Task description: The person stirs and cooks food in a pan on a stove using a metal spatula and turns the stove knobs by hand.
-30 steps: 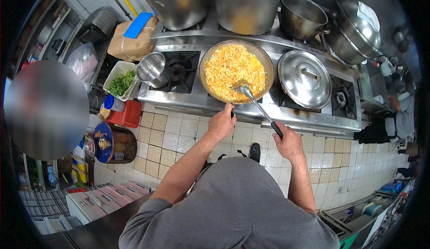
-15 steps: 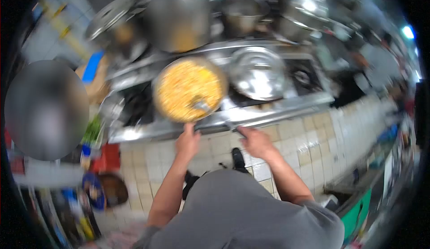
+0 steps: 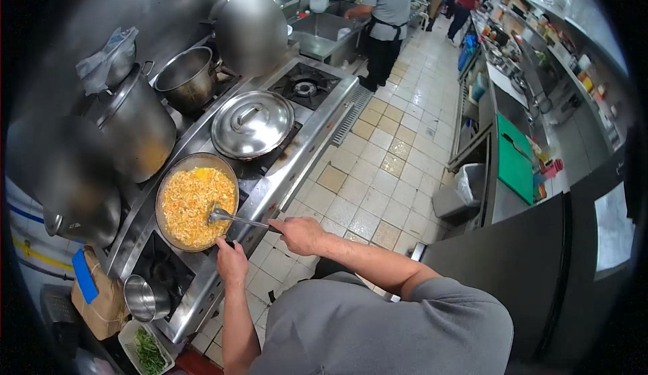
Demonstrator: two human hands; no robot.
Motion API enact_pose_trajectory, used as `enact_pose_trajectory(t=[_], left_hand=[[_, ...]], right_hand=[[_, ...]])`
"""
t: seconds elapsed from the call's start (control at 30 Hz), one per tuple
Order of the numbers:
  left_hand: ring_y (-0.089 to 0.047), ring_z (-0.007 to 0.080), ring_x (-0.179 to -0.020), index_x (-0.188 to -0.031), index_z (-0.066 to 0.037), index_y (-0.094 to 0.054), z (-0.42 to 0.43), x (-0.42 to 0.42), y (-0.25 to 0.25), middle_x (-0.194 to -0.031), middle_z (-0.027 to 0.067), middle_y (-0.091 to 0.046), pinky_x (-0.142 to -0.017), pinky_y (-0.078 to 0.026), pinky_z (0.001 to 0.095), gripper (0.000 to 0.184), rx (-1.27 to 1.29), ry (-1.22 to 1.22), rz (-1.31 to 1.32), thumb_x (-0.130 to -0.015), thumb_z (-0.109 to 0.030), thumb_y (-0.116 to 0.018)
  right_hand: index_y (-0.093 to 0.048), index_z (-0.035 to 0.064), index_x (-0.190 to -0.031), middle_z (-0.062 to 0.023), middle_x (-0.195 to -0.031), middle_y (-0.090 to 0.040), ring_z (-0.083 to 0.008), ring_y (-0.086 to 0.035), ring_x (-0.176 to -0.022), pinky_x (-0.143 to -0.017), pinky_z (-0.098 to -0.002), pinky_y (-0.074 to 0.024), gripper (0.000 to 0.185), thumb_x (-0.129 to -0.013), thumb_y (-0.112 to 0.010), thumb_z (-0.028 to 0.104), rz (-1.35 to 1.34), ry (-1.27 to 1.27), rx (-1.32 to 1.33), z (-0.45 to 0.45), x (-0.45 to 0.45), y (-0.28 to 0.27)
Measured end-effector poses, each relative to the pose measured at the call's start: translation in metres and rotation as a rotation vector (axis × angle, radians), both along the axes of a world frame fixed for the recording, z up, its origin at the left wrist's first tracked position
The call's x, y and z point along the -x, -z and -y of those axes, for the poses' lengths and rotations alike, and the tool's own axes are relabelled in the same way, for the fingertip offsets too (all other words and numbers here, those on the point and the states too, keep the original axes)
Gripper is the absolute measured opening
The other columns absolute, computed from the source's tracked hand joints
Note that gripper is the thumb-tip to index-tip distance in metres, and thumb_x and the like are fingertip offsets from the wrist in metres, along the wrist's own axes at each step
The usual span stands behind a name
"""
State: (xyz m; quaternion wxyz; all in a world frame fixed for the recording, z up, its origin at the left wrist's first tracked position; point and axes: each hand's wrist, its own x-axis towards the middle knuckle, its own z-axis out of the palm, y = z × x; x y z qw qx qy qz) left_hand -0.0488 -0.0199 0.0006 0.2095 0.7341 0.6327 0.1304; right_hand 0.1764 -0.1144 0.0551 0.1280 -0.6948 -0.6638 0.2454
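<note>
A wide round pan point(image 3: 162, 221) full of lumpy yellow-orange food point(image 3: 192, 203) sits on the stove's front row. At its near edge, my left hand point(image 3: 232, 261) is closed around the pan's short dark handle. My right hand point(image 3: 303, 236) grips the dark handle of a metal cooking spoon point(image 3: 243, 220). The head of that spoon rests in the food, at the side nearest me. Just beyond the pan is a large shiny lid point(image 3: 253, 124) covering a vessel on the neighbouring burner.
Tall pots point(image 3: 135, 128) line the back of the stove point(image 3: 280, 166). A small saucepan point(image 3: 146, 297) and a tub of green herbs point(image 3: 150, 351) are at lower left. A co-worker point(image 3: 391, 10) stands by the sink. A green cutting board point(image 3: 516, 159) lies on the right counter.
My view has swung right along the aisle, so the pan now appears farther left. Both hands keep their grips; the spoon's head still lies in the food.
</note>
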Motion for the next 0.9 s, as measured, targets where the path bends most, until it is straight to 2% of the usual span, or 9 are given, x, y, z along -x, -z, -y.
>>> enact_pose_trajectory(t=[0.17,0.3,0.47,0.53,0.6,0.67,0.77,0.9], left_hand=[[-0.069,0.0512,-0.104,-0.135,-0.001,-0.046,-0.005,0.000,0.005,-0.111,0.0316,-0.073,-0.088,-0.052,0.0597,0.039,0.012,-0.003,-0.011,-0.105,-0.023,-0.059],[-0.070,0.0515,-0.104,-0.136,-0.003,-0.045,-0.002,-0.004,0.002,-0.110,0.0309,-0.073,-0.088,-0.053,0.0599,0.039,-0.019,-0.057,0.037,-0.105,-0.023,-0.059],[-0.071,0.0494,-0.101,-0.133,-0.011,-0.055,-0.004,-0.016,0.002,-0.109,0.0259,-0.075,-0.087,-0.055,0.0592,0.039,0.073,-0.211,0.102,-0.099,-0.028,-0.064],[-0.070,0.0459,-0.106,-0.131,-0.011,-0.056,-0.002,-0.017,0.027,-0.115,0.0246,-0.072,-0.088,-0.055,0.0575,0.037,-0.162,-0.237,0.158,-0.099,-0.026,-0.067],[-0.070,0.0462,-0.107,-0.128,-0.009,-0.057,-0.003,-0.028,0.022,-0.116,0.0241,-0.071,-0.089,-0.055,0.0570,0.036,-0.072,-0.345,0.107,-0.101,-0.031,-0.068],[-0.070,0.0457,-0.106,-0.127,-0.009,-0.057,-0.007,-0.036,0.018,-0.114,0.0234,-0.072,-0.088,-0.055,0.0572,0.036,-0.074,-0.443,0.083,-0.103,-0.033,-0.067],[-0.071,0.0446,-0.104,-0.129,-0.010,-0.056,-0.009,-0.051,0.010,-0.111,0.0228,-0.072,-0.086,-0.055,0.0574,0.036,-0.052,-0.462,0.066,-0.104,-0.034,-0.065],[-0.072,0.0430,-0.101,-0.128,-0.010,-0.055,-0.008,-0.063,0.017,-0.106,0.0205,-0.073,-0.083,-0.056,0.0574,0.035,-0.003,-0.534,0.040,-0.105,-0.034,-0.064]], right_hand=[[-0.056,0.0100,-0.149,-0.0189,-0.107,-0.077,-0.0399,-0.074,-0.102,-0.085,-0.0534,-0.0586,0.055,-0.095,-0.066,0.016,-0.011,0.028,-0.053,0.012,-0.004,-0.031],[-0.060,0.0099,-0.145,-0.0181,-0.106,-0.077,-0.0392,-0.074,-0.101,-0.086,-0.0529,-0.0581,0.051,-0.094,-0.065,0.015,-0.041,-0.016,-0.097,0.005,-0.012,-0.032],[-0.062,0.0123,-0.143,-0.0203,-0.110,-0.076,-0.0407,-0.072,-0.103,-0.088,-0.0531,-0.0574,0.051,-0.092,-0.064,0.011,-0.169,-0.104,-0.235,-0.020,-0.040,0.010],[-0.062,0.0118,-0.143,-0.0209,-0.111,-0.075,-0.0429,-0.072,-0.103,-0.089,-0.0531,-0.0575,0.051,-0.092,-0.065,0.012,-0.234,-0.127,-0.309,-0.034,-0.058,0.032],[-0.063,0.0100,-0.141,-0.0215,-0.112,-0.076,-0.0443,-0.072,-0.101,-0.086,-0.0513,-0.0584,0.049,-0.092,-0.068,0.012,-0.264,-0.145,-0.207,-0.052,-0.082,0.036],[-0.064,0.0078,-0.140,-0.0238,-0.105,-0.076,-0.0418,-0.075,-0.095,-0.081,-0.0470,-0.0589,0.048,-0.093,-0.072,0.013,-0.413,-0.059,-0.064,-0.071,-0.106,0.051],[-0.065,0.0054,-0.138,-0.0260,-0.100,-0.076,-0.0377,-0.076,-0.091,-0.079,-0.0436,-0.0582,0.048,-0.093,-0.076,0.015,-0.472,-0.071,0.037,-0.110,-0.120,0.048],[-0.065,0.0038,-0.138,-0.0273,-0.099,-0.076,-0.0338,-0.077,-0.090,-0.080,-0.0425,-0.0576,0.047,-0.094,-0.076,0.017,-0.494,-0.097,0.094,-0.178,-0.113,0.050]])
